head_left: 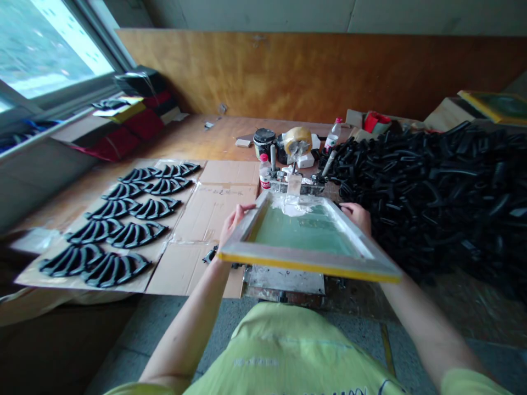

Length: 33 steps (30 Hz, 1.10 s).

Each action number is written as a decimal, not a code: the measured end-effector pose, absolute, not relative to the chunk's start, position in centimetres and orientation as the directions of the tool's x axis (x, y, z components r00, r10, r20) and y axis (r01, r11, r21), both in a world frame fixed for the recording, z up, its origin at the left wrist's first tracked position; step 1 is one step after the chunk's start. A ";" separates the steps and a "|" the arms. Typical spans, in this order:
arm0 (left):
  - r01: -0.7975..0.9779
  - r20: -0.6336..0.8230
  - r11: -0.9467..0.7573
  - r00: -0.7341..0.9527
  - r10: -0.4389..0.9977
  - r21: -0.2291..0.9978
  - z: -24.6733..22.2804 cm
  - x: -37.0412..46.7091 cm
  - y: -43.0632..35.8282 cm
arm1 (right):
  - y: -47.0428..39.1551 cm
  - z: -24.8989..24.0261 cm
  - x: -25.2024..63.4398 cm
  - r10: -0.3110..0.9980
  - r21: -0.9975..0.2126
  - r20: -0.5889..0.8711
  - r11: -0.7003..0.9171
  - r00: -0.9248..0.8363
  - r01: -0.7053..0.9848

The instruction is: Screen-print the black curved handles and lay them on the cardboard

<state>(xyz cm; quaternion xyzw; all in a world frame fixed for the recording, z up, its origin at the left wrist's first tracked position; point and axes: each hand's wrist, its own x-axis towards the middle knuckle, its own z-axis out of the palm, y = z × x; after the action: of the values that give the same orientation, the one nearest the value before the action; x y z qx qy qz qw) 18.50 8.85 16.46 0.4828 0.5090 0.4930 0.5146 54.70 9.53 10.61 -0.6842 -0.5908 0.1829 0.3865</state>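
A framed screen [304, 233] with green mesh and a yellow front edge is tilted above a metal base plate [287, 278]. On its left side my left hand [235, 220] grips the frame, fingers partly hidden behind it. My right hand [357, 215] is closed at the opposite side of the frame. White paste lies at the far end of the mesh, beneath a clamp [293, 188]. A small black part [211, 254] shows beside my left wrist, partly covered by the frame.
Rows of black fan-shaped parts [138, 227] lie on cardboard [220, 211] at left. A large heap of black parts [436, 192] fills the right side. Bottles [264, 173] and a paint bucket [264, 144] stand behind the screen, before a wooden board [288, 77].
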 end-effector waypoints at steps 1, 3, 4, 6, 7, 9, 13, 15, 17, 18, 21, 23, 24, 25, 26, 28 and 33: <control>0.020 -0.114 0.114 0.026 0.993 0.993 15.5 18.0 8.0 | 10.3 11.5 54.9 0.939 -0.721 0.250 0.018 0.236 0.693; 0.079 -0.240 0.233 0.090 0.967 0.969 13.2 17.3 6.7 | 12.0 12.8 53.2 0.917 -0.628 0.369 0.123 0.155 0.768; 0.094 -0.287 0.278 0.106 0.952 0.956 11.9 17.2 6.2 | 12.9 13.1 51.6 0.905 -0.560 0.418 0.194 0.072 0.806; 0.116 -0.347 0.335 0.106 0.932 0.935 9.5 17.1 5.6 | 14.4 13.3 47.9 0.891 -0.413 0.440 0.307 -0.107 0.857; 0.135 -0.358 0.345 0.090 0.929 0.929 8.5 17.3 5.5 | 15.1 13.3 46.2 0.895 -0.355 0.413 0.331 -0.171 0.874; 0.188 -0.350 0.336 0.045 0.936 0.923 7.0 17.5 5.6 | 15.8 13.0 43.7 0.917 -0.288 0.332 0.323 -0.222 0.902; 0.260 -0.308 0.295 0.012 0.951 0.920 6.0 17.8 5.7 | 16.1 12.9 42.7 0.949 -0.270 0.221 0.282 -0.226 0.921; 0.291 -0.302 0.286 0.012 0.953 0.913 6.0 17.8 5.7 | 16.2 13.1 43.0 0.944 -0.257 0.223 0.298 -0.243 0.920; 0.308 -0.303 0.283 0.017 0.953 0.908 5.9 17.7 5.7 | 16.3 13.3 43.0 0.933 -0.236 0.251 0.319 -0.259 0.918; 0.310 -0.305 0.284 0.021 0.952 0.907 5.9 17.7 5.7 | 16.3 13.4 42.9 0.928 -0.231 0.260 0.329 -0.268 0.916; 0.307 -0.308 0.286 0.025 0.951 0.908 5.6 17.6 5.7 | 16.0 13.7 42.2 0.928 -0.254 0.237 0.345 -0.288 0.904; 0.301 -0.304 0.281 0.032 0.952 0.911 5.4 17.6 5.7 | 15.4 14.1 41.7 0.935 -0.278 0.184 0.347 -0.304 0.896; 0.296 -0.302 0.278 0.038 0.953 0.914 5.3 17.6 5.7 | 15.0 14.3 41.6 0.941 -0.285 0.137 0.337 -0.310 0.897; 0.289 -0.300 0.275 0.044 0.953 0.917 5.2 17.5 5.7 | 14.7 14.5 41.5 0.947 -0.287 0.080 0.320 -0.311 0.903; 0.283 -0.300 0.275 0.049 0.953 0.919 5.2 17.5 5.7 | 14.4 14.8 41.7 0.952 -0.284 0.021 0.298 -0.305 0.911; 0.271 -0.308 0.282 0.061 0.949 0.920 5.1 17.5 5.7 | 14.0 15.2 42.3 0.962 -0.263 -0.051 0.246 -0.268 0.933; 0.229 -0.328 0.302 0.085 0.941 0.925 5.0 17.5 5.7 | 14.4 14.5 44.0 0.992 -0.153 0.046 0.127 -0.122 0.980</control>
<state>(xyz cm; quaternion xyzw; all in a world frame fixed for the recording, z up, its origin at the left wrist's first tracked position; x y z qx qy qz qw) 17.46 5.73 4.97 0.4933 0.5929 0.3253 0.5471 43.95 14.37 14.55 -0.6592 -0.7477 0.0423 0.0681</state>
